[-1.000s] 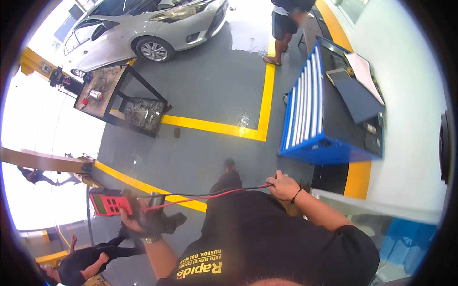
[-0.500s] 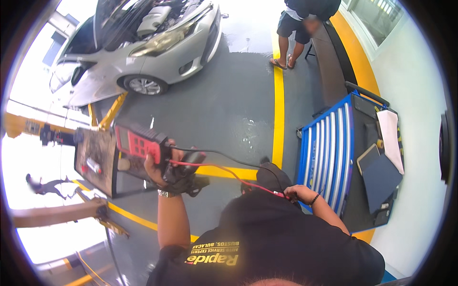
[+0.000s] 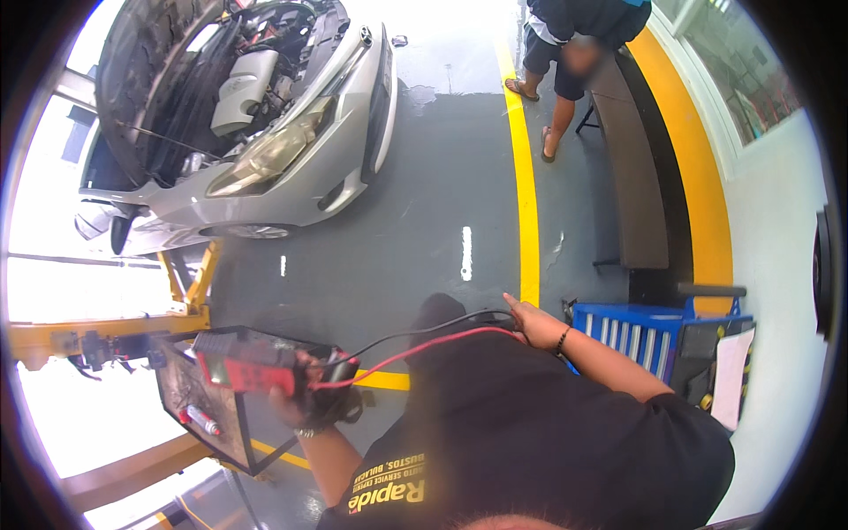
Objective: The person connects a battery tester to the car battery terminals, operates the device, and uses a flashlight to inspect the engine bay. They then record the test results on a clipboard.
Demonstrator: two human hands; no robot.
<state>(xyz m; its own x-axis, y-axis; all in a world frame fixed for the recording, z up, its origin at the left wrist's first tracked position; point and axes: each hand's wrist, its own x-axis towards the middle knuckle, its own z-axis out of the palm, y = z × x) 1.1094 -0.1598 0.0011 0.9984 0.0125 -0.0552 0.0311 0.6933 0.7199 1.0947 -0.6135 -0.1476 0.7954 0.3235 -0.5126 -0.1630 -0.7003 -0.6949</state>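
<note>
My left hand (image 3: 296, 402) grips a red and black handheld tester (image 3: 243, 364) with a screen and buttons, slightly blurred. Dark parts bunch under that hand, too smeared to name. From the tester a black lead (image 3: 415, 327) and a red lead (image 3: 424, 344) arc across to my right hand (image 3: 527, 322). Its index finger points forward while the other fingers appear curled round the leads; the lead ends are hidden. A dark beaded band sits on the right wrist.
Ahead on the left stands a silver car (image 3: 300, 177), hood raised. A blue tool cart (image 3: 627, 334) is at my right, below a dark bench (image 3: 632, 168). Another person (image 3: 565, 71) is beside the bench. A worktable (image 3: 199, 433) with a spray can (image 3: 203, 420) stands left, near a yellow lift arm (image 3: 115, 340).
The view has shifted nearer the car. My right hand has moved forward from beside my body, its index finger now extended. The tester has come lower and left in view, still in my left hand.
</note>
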